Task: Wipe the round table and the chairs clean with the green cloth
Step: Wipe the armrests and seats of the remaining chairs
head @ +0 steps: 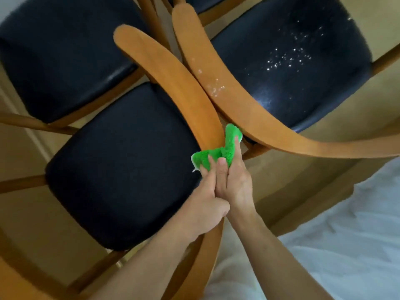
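Pale wooden floor (26, 213) runs beneath several chairs; white fabric (346, 234) fills the lower right corner. Nearest, 2 bare forearms reach up from the bottom edge. Left hand (205, 204) lies against the curved back rail (173, 83) of the nearest chair, fingers reaching onto the green cloth (218, 148). Right hand (234, 182) grips the cloth too, fingers curled over it, pressing it around the rail just above the black seat (121, 165). Cloth sits bunched on the rail, about midway along it.

Just beyond, a second rail (216, 68), almost touching the first, carries white specks. Its black seat (292, 61) shows scattered white crumbs. A third seat (65, 55) at upper left looks clean.

Judgement: chair wiping is partway; the speckled rail and crumbed seat remain. No round table in view, so its state cannot be told.
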Motion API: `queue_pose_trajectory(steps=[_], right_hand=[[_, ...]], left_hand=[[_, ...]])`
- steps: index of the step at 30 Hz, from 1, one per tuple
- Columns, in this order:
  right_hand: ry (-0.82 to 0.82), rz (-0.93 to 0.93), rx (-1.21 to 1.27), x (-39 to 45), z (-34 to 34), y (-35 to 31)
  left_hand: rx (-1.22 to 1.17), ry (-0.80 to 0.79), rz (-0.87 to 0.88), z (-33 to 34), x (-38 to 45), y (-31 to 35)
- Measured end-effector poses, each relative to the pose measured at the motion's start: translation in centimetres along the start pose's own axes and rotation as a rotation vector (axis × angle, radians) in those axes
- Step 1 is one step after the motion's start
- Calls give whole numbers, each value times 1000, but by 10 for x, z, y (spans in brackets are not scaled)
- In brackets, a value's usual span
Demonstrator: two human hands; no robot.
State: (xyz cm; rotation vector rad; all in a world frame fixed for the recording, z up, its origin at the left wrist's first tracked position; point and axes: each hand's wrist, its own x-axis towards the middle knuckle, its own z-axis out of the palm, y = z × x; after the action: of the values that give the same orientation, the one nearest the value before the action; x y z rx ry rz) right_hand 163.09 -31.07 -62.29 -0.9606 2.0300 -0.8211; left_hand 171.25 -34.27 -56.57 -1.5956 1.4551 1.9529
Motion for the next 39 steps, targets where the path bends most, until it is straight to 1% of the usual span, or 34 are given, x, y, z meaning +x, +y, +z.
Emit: queue_pose_trajectory(steps=[3, 6, 8, 10, 13, 14, 15, 16, 18, 20, 22, 24, 26, 28, 30, 32, 33, 34, 35, 37, 39], right_hand=[[-120, 8, -42, 34, -8, -6], [-121, -32, -52, 47, -9, -13], [-68, -45, -13, 47, -13, -15], [2, -112, 60, 45, -18, -19], [256, -212, 49, 51, -29, -31], [321, -227, 31, 56, -34, -34], [341, -231, 3, 62, -39, -38], [308, -217, -33, 68, -42, -40], [162, -136, -139, 80, -42, -42], [7, -79, -285, 92, -34, -46], [-50, -126, -491, 105, -21, -48], [-59, -181, -653, 114, -13, -49], [-28, -233, -715, 120, -8, -46], [-30, -308, -708, 128, -7, -44], [-99, -408, -669, 144, -10, -48], [-172, -527, -663, 176, -11, -59], [-200, -579, -651, 196, -11, -67], [-220, -608, -631, 215, -11, -73], [-247, -623, -612, 234, -11, -81], [-308, -641, -592, 267, -6, -96], [-317, -677, -603, 283, 0, -106]], left_hand=[[-12, 42, 2, -6, 13, 21], [-20, 62, 35, -17, 21, 32], [19, 75, 64, -24, 25, 34], [45, 89, 113, -28, 25, 35], [77, 84, 249, -30, 22, 48], [91, 82, 288, -31, 23, 52], [118, 79, 304, -32, 26, 56], [170, 75, 296, -35, 30, 60], [341, 81, 240, -42, 35, 65], [497, 151, 210, -51, 40, 67], [537, 236, 195, -59, 44, 66], [469, 319, 166, -71, 49, 64], [279, 434, 129, -84, 57, 62], [14, 549, 52, -96, 72, 62], [-241, 599, -39, -100, 91, 66], [-435, 649, -43, -92, 109, 72], [-513, 703, -32, -85, 118, 77], [-556, 775, -42, -79, 125, 83], [-544, 867, -60, -72, 130, 87], [-431, 1053, -85, -64, 137, 90], [-332, 1158, -98, -60, 142, 92]])
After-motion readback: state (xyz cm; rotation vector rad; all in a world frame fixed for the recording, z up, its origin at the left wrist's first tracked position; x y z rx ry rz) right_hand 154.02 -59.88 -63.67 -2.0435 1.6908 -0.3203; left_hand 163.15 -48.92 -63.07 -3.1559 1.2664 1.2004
